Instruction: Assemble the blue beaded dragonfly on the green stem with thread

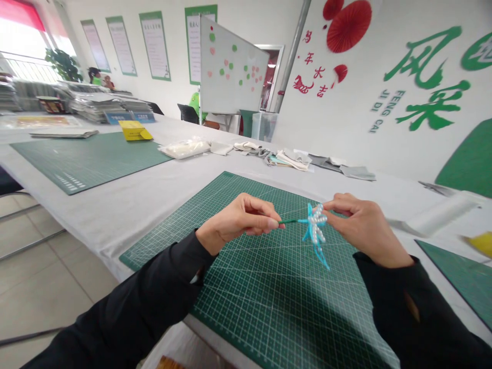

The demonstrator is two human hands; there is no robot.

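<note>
head view: left hand, pearl-beaded blue chenille, right hand

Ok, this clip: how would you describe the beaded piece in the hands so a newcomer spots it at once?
On the long white-covered table, find the green cutting mat nearest the person. Above it, the left hand and right hand hold a small ornament on a green stem. Its pearl beads and bright blue loops set it apart from the flat fabric scraps beyond.
</note>
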